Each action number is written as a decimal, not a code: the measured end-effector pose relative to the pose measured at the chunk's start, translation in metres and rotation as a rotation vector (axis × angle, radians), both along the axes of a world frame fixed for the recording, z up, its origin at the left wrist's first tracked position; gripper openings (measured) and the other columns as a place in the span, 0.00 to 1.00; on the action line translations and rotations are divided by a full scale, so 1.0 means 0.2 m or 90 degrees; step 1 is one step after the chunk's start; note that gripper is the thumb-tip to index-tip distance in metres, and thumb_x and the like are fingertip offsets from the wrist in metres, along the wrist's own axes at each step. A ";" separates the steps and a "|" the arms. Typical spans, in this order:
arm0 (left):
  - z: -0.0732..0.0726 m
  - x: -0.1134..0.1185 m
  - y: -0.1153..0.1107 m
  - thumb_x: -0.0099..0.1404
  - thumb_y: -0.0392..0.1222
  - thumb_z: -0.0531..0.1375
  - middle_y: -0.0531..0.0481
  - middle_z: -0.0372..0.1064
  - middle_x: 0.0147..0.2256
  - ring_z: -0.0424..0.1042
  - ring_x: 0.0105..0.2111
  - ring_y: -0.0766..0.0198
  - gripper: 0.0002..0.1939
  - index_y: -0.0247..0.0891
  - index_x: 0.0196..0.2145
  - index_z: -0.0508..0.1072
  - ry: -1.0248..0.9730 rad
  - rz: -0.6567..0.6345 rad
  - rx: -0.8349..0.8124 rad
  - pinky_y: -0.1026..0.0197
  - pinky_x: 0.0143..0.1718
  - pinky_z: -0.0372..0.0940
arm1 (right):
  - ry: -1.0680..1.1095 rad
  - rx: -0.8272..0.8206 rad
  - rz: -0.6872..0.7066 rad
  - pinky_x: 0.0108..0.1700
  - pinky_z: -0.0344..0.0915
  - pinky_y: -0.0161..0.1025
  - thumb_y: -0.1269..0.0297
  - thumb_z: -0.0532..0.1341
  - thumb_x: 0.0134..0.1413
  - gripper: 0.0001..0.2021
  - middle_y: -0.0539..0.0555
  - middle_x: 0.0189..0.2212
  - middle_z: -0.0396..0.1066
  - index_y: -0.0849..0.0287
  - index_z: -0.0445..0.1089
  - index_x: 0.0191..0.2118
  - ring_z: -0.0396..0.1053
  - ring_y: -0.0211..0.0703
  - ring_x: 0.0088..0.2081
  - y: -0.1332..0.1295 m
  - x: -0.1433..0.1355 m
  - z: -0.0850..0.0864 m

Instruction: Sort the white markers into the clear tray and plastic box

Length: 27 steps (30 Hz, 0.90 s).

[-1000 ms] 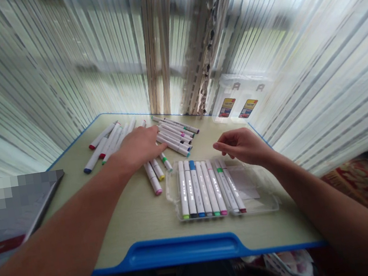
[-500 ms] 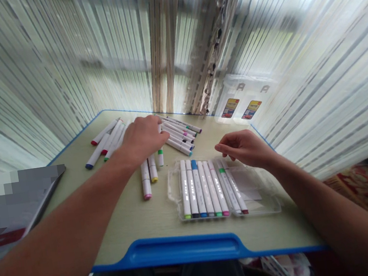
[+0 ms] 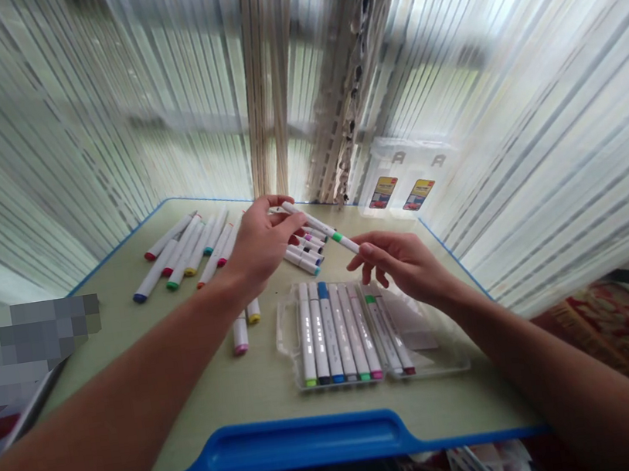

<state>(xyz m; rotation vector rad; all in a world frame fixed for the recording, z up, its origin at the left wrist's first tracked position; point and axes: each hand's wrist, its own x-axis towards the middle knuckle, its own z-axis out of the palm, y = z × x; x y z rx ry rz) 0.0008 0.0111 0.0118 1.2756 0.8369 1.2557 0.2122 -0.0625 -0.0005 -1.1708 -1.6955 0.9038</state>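
A white marker with a green band [image 3: 322, 225] is held in the air between my two hands. The fingers of my left hand [image 3: 268, 238] pinch its upper left end. At its lower right end, the thumb and fingers of my right hand [image 3: 397, 261] close on it. Below them lies an open clear plastic case [image 3: 286, 333] with a row of several white markers [image 3: 343, 333] in it. Loose markers [image 3: 306, 256] are partly hidden behind my left hand, and two more [image 3: 240, 333] lie below it.
Several capped markers [image 3: 182, 250] are spread at the table's far left. A clear package with yellow labels [image 3: 398, 177] stands at the back right, against the string curtain [image 3: 182, 90]. The table [image 3: 213, 390] has a blue front ledge [image 3: 302, 441].
My left hand has lifted the green-banded marker from the table. My right hand has moved slightly left and taken hold of its other end. The view has shifted a little.
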 end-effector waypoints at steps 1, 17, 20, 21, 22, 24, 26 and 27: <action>0.00 0.01 -0.01 0.62 0.31 0.64 0.52 0.74 0.29 0.73 0.27 0.67 0.12 0.36 0.42 0.67 -0.010 -0.011 -0.005 0.64 0.32 0.66 | 0.016 -0.001 -0.004 0.22 0.65 0.31 0.47 0.64 0.61 0.22 0.58 0.32 0.80 0.64 0.76 0.47 0.74 0.36 0.25 0.00 0.00 -0.01; -0.02 0.01 -0.05 0.64 0.38 0.67 0.46 0.77 0.34 0.75 0.31 0.66 0.11 0.31 0.43 0.76 0.046 -0.106 0.075 0.62 0.35 0.71 | 0.185 -0.018 -0.094 0.19 0.61 0.31 0.55 0.74 0.48 0.14 0.54 0.26 0.78 0.62 0.78 0.33 0.69 0.35 0.22 0.04 0.03 0.00; -0.01 0.01 -0.06 0.63 0.38 0.67 0.49 0.75 0.32 0.72 0.30 0.67 0.11 0.31 0.42 0.77 0.050 -0.124 0.101 0.63 0.33 0.70 | 0.137 -0.049 -0.059 0.22 0.60 0.32 0.56 0.74 0.49 0.13 0.54 0.26 0.78 0.62 0.79 0.32 0.65 0.32 0.22 0.02 0.03 0.00; -0.01 0.01 -0.07 0.63 0.39 0.67 0.49 0.75 0.31 0.71 0.29 0.68 0.11 0.31 0.42 0.77 0.058 -0.136 0.109 0.63 0.32 0.69 | 0.124 -0.066 -0.045 0.23 0.60 0.32 0.57 0.74 0.50 0.12 0.54 0.27 0.78 0.61 0.80 0.33 0.64 0.32 0.23 0.02 0.03 0.00; -0.01 0.01 -0.08 0.63 0.39 0.67 0.50 0.74 0.31 0.70 0.28 0.68 0.11 0.31 0.42 0.77 0.064 -0.151 0.114 0.64 0.31 0.68 | 0.117 -0.087 -0.029 0.24 0.60 0.32 0.57 0.74 0.50 0.12 0.54 0.27 0.79 0.61 0.81 0.34 0.64 0.32 0.23 0.01 0.03 0.00; 0.00 0.02 -0.09 0.62 0.40 0.67 0.49 0.74 0.30 0.69 0.27 0.68 0.12 0.31 0.42 0.77 0.078 -0.184 0.122 0.64 0.30 0.66 | 0.120 -0.134 0.012 0.25 0.61 0.32 0.57 0.74 0.50 0.11 0.53 0.27 0.79 0.61 0.82 0.35 0.65 0.32 0.23 0.00 0.03 0.01; 0.00 0.03 -0.10 0.63 0.40 0.67 0.48 0.75 0.31 0.69 0.27 0.69 0.13 0.30 0.43 0.77 0.088 -0.212 0.134 0.64 0.29 0.65 | 0.144 -0.170 0.049 0.24 0.60 0.31 0.58 0.74 0.49 0.11 0.52 0.27 0.78 0.60 0.82 0.36 0.65 0.31 0.23 -0.01 0.02 0.02; -0.01 0.03 -0.11 0.63 0.41 0.66 0.48 0.75 0.32 0.69 0.27 0.68 0.13 0.30 0.44 0.77 0.095 -0.218 0.143 0.64 0.30 0.66 | 0.165 -0.177 0.058 0.23 0.60 0.31 0.59 0.75 0.48 0.11 0.52 0.27 0.77 0.60 0.82 0.36 0.64 0.31 0.22 -0.01 0.02 0.02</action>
